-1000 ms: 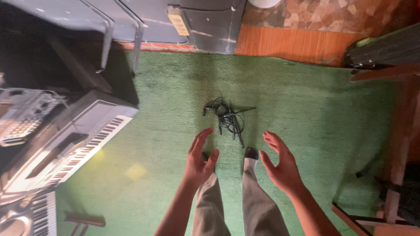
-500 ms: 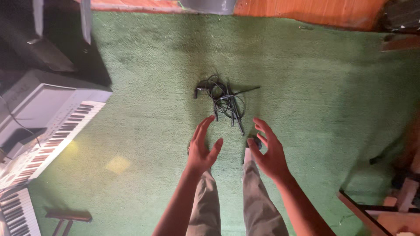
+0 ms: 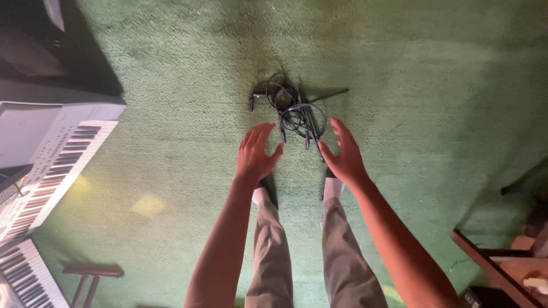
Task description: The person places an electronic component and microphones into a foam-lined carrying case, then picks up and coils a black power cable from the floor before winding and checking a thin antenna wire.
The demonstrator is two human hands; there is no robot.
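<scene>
A tangle of black cables (image 3: 294,109) lies on the green carpet (image 3: 411,85) just ahead of my feet. My left hand (image 3: 256,153) hovers over the floor to the left of the tangle, fingers spread and holding nothing. My right hand (image 3: 342,153) reaches beside the tangle's lower right end, fingers apart and empty, close to a cable end but not gripping it. Both arms stretch down over my legs in beige trousers (image 3: 308,251).
A white electronic keyboard (image 3: 51,154) stands at the left, with a second keyboard (image 3: 28,279) below it and a dark stand foot (image 3: 91,271). A dark cabinet (image 3: 51,51) sits at the upper left. A wooden furniture edge (image 3: 491,268) juts in at the lower right.
The view has tilted down and come nearer the floor. Both hands have moved forward toward the cable tangle, which now lies just beyond the fingertips.
</scene>
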